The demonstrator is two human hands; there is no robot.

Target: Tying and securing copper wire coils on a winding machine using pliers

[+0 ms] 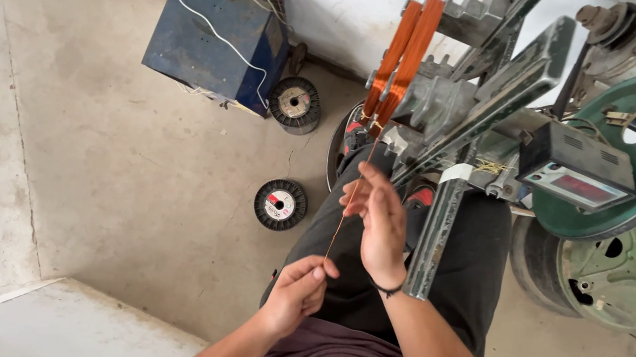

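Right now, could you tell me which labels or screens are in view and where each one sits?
Counter box: on the winding machine, right of centre; dark grey case, red screen.
Near spool label: on the floor, round, white with red.
Far spool label: beside the blue box, round, pale tan.

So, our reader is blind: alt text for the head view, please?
Seen from above, a seated person's left hand and right hand hold a thin copper wire running up to orange coils on a winding machine; two spools lie on the concrete floor.
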